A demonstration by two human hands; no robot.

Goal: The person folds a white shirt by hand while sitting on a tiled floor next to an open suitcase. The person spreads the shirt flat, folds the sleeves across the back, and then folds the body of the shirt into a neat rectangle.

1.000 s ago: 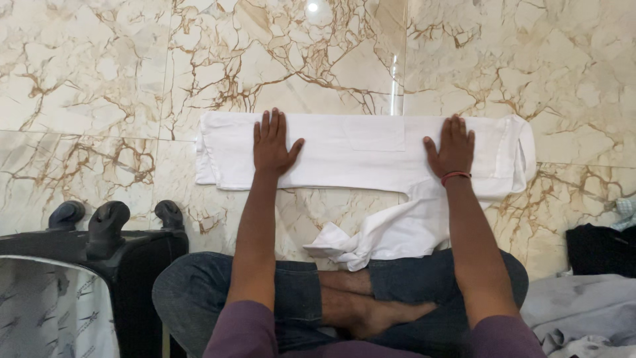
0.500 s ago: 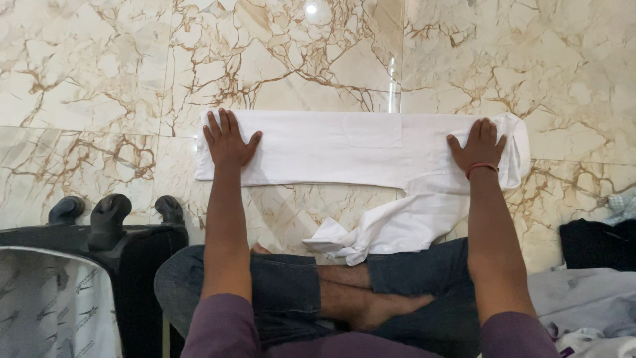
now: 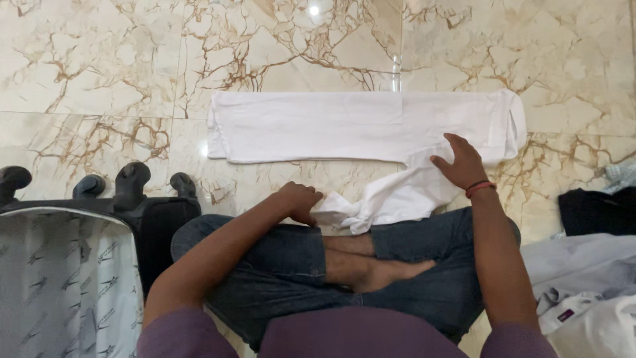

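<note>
Head view: white garment (image 3: pixel 331 126) folded into long strip on glossy veined marble floor (image 3: pixel 86 73), loose sleeve (image 3: pixel 391 199) trailing toward crossed legs. Left hand (image 3: pixel 299 202) curled, gripping sleeve end. Right hand (image 3: pixel 460 162) flat, fingers spread, pressing sleeve base. Black wheeled suitcase (image 3: pixel 132 212) left; grey-white clothes pile (image 3: pixel 583 285) right.

A long white folded cotton garment (image 3: pixel 344 126) lies flat on the glossy beige marble floor (image 3: pixel 99 79), its loose sleeve trailing toward the crossed legs in blue jeans. The left hand (image 3: pixel 301 201) grips the sleeve's bunched end, while the right hand (image 3: pixel 460 162) presses where sleeve meets body. A black wheeled suitcase (image 3: pixel 132 212) stands at left.
</note>
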